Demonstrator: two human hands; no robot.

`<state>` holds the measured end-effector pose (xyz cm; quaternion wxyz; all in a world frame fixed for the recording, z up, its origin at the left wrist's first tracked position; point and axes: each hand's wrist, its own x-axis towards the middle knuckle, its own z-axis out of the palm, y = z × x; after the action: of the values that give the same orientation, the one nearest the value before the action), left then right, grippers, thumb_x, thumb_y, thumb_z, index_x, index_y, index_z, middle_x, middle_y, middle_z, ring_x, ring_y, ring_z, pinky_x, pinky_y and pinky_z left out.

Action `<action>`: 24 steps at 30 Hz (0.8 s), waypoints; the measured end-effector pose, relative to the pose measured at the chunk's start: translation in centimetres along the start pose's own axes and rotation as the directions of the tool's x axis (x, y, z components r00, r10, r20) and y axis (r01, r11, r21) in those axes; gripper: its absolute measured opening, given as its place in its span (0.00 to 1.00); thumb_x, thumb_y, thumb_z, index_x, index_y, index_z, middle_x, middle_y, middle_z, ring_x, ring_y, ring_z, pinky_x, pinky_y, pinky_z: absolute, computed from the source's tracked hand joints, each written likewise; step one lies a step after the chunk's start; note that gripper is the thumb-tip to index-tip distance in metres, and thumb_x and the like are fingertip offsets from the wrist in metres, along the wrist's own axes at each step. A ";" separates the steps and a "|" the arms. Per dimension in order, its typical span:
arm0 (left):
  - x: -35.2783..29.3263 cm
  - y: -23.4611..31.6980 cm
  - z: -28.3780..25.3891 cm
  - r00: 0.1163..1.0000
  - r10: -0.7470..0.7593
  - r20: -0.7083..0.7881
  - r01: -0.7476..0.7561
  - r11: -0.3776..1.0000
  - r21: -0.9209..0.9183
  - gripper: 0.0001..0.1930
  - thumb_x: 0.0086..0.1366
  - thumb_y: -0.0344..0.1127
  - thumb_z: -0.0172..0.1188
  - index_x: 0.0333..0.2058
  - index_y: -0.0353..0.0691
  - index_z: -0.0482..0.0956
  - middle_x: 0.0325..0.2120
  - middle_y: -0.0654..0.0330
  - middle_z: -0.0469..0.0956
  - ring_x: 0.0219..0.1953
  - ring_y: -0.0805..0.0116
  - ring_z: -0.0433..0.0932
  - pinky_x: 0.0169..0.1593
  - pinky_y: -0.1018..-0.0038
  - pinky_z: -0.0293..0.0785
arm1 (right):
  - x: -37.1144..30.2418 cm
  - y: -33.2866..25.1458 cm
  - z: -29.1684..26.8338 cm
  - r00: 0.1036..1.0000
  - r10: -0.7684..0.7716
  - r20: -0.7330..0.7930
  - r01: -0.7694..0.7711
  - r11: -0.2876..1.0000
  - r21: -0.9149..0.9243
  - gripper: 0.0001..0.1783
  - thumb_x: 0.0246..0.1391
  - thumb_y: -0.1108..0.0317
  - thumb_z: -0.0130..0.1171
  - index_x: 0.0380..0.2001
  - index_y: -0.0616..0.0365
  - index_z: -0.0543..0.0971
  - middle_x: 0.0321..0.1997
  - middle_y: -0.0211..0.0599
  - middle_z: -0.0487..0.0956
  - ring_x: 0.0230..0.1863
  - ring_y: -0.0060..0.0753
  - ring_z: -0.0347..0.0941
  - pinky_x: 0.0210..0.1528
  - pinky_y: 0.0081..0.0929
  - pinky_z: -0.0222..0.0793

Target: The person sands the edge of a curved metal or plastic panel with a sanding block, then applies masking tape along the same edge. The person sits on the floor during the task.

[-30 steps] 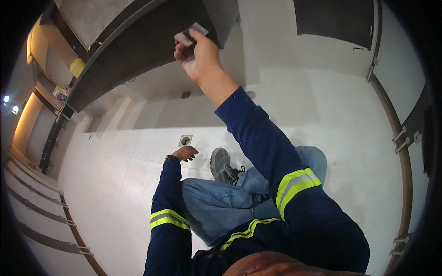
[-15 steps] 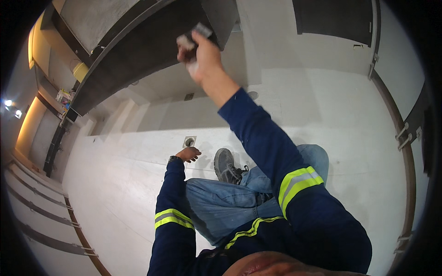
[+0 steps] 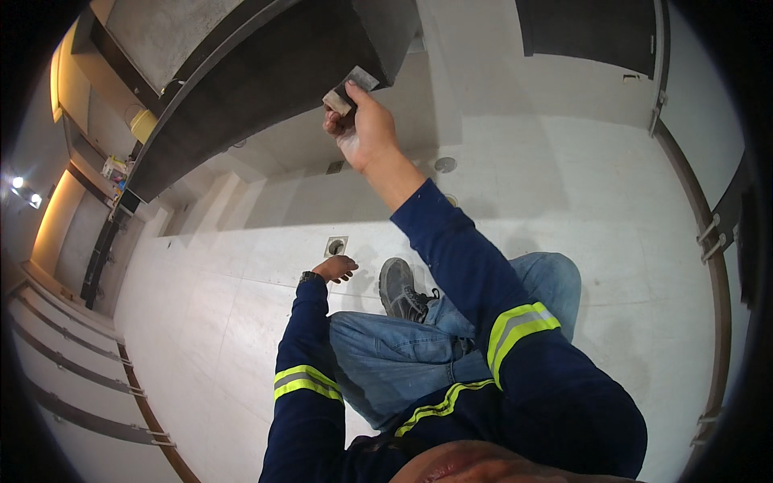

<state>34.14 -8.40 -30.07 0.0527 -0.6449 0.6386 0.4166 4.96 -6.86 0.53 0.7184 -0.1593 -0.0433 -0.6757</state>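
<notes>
Raised in front of me, my right hand (image 3: 364, 133) grips a small folded piece, dark grey and off-white, like sandpaper (image 3: 338, 102). The thumb presses on it, and the other fingers curl behind. It is just beside the dark underside of a long counter (image 3: 266, 72); whether it touches that surface I cannot tell. Low on the left, my left hand (image 3: 336, 268) is held over the floor with loosely bent fingers and nothing in it. A square floor drain (image 3: 336, 241) with a round hole lies just beyond that hand.
My grey work shoe (image 3: 400, 290) and bent legs in jeans (image 3: 386, 354) rest on the pale floor (image 3: 217, 322). Farther off are a round floor cover (image 3: 445, 165) and a small square grate (image 3: 335, 167). A yellow bucket (image 3: 142, 125) stands at the counter's far left. Dark panels line the right.
My right hand has come down and slightly right with the folded piece, which shows more sharply now. My left hand has barely shifted.
</notes>
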 end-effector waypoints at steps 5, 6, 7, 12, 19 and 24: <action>-0.2 0.0 0.0 0.999 -0.036 -0.009 0.035 0.999 -0.033 0.25 0.71 0.53 0.57 0.58 0.42 0.77 0.44 0.57 0.85 0.42 0.66 0.84 0.43 0.66 0.80 | 0.4 -0.3 1.0 0.987 -0.101 0.123 0.096 0.994 0.045 0.13 0.69 0.62 0.55 0.43 0.62 0.74 0.37 0.46 0.78 0.30 0.33 0.73 0.32 0.30 0.74; -0.2 0.0 0.0 1.000 -0.029 -0.004 0.029 0.999 -0.024 0.25 0.71 0.53 0.57 0.59 0.42 0.77 0.44 0.57 0.85 0.42 0.66 0.84 0.43 0.66 0.80 | 0.4 -0.1 1.1 1.000 -0.014 0.015 0.013 0.996 0.086 0.13 0.69 0.62 0.56 0.43 0.62 0.74 0.38 0.46 0.78 0.30 0.34 0.74 0.32 0.30 0.74; -0.2 -0.1 -0.1 1.000 -0.002 -0.012 0.002 1.000 -0.002 0.26 0.71 0.52 0.57 0.59 0.42 0.76 0.44 0.57 0.85 0.42 0.66 0.84 0.43 0.66 0.80 | 0.5 -0.2 1.3 0.999 -0.013 0.034 0.012 0.999 0.038 0.13 0.69 0.62 0.56 0.44 0.62 0.74 0.37 0.46 0.78 0.31 0.34 0.74 0.32 0.30 0.75; -0.1 -0.2 0.0 1.000 -0.019 -0.020 0.018 0.999 -0.031 0.26 0.70 0.54 0.58 0.56 0.40 0.78 0.43 0.56 0.84 0.39 0.64 0.84 0.41 0.64 0.81 | 0.2 -0.4 1.5 0.995 -0.061 0.083 0.060 0.998 0.025 0.13 0.69 0.62 0.55 0.45 0.62 0.73 0.38 0.47 0.79 0.30 0.34 0.74 0.32 0.30 0.76; -0.1 -0.3 0.3 0.998 0.022 -0.053 -0.023 1.000 -0.017 0.27 0.70 0.54 0.58 0.58 0.40 0.78 0.44 0.55 0.84 0.41 0.64 0.84 0.42 0.64 0.81 | 0.2 -1.1 2.2 1.000 -0.007 0.018 0.008 0.999 -0.039 0.12 0.71 0.62 0.53 0.45 0.62 0.73 0.36 0.46 0.79 0.32 0.33 0.74 0.34 0.30 0.75; -0.2 0.1 0.2 1.000 -0.016 -0.026 0.016 1.000 -0.004 0.27 0.70 0.54 0.57 0.58 0.41 0.78 0.43 0.55 0.84 0.41 0.64 0.84 0.43 0.64 0.81 | -1.0 -0.4 0.7 1.000 0.016 -0.004 -0.017 1.000 -0.011 0.11 0.70 0.62 0.55 0.42 0.60 0.75 0.36 0.45 0.79 0.31 0.32 0.73 0.33 0.31 0.73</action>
<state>33.98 -8.13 -29.97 0.0464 -0.6556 0.6332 0.4087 4.62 -5.69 0.95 0.7232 -0.1624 -0.0368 -0.6703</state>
